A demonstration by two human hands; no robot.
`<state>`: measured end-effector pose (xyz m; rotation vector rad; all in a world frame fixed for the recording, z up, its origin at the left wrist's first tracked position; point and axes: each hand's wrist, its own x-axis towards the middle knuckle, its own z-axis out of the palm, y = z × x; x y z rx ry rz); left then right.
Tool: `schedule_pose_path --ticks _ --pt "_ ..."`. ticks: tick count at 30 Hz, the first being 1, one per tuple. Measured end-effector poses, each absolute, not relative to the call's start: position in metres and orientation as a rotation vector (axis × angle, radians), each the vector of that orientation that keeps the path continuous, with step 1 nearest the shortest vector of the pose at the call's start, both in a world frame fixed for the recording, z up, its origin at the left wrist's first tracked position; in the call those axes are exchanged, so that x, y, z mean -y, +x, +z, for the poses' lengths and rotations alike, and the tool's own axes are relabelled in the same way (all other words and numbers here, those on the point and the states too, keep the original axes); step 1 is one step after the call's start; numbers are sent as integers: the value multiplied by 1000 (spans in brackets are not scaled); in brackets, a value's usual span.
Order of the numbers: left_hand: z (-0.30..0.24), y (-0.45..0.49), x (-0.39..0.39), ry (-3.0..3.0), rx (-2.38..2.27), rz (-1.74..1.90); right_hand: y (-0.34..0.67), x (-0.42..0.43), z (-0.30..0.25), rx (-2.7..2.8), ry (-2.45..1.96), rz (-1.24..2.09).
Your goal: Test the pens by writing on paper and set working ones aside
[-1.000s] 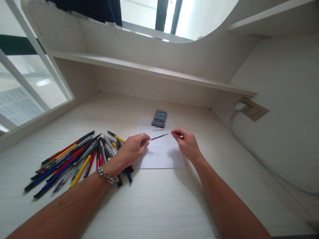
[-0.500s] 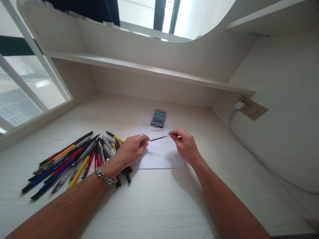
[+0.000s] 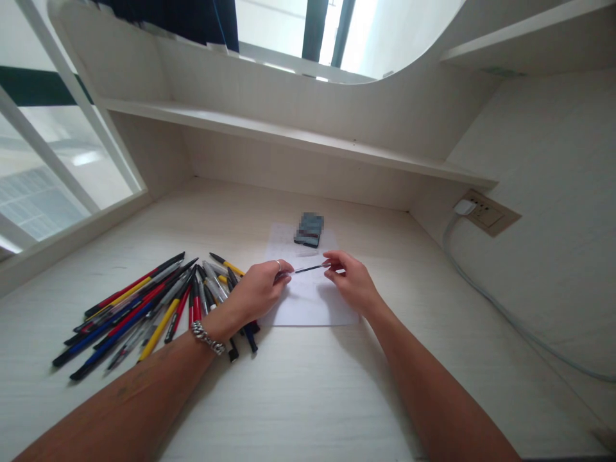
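A thin pen refill (image 3: 308,268) with dark ink spans the gap between my hands, above a white sheet of paper (image 3: 312,311). My left hand (image 3: 262,289), with a ring and a chain bracelet, pinches its left end. At its right tip are the thumb and fingers of my right hand (image 3: 351,282), closed around that end. Left of my left hand lies a loose pile of pens (image 3: 139,308) in red, blue, yellow, black and clear, partly hidden by my forearm.
A dark pixelated object (image 3: 308,230) lies on the paper's far edge, with a small clear piece (image 3: 307,251) in front of it. A shelf (image 3: 289,138) runs across the back. On the right, a grey cable (image 3: 486,301) hangs from a wall socket (image 3: 495,215).
My right fingers have shifted slightly left, from the refill's very tip to further around its end. The whole view has moved a little to the right.
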<state>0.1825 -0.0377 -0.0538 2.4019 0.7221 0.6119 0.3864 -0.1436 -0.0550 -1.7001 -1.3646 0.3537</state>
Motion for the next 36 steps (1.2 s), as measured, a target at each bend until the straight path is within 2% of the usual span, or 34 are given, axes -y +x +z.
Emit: schedule_pose_path --ticks 6,15,28,36 --pt "-52 182 37 2399 -772 618 402 112 -57 1540 -2049 66" --pt "-54 180 33 2380 -804 647 398 78 -66 1608 -2179 7" --pt "-54 181 32 2408 -802 635 397 105 -65 1700 -2122 67" --pt "-52 179 30 2414 -820 619 421 140 -50 1432 -1873 170"
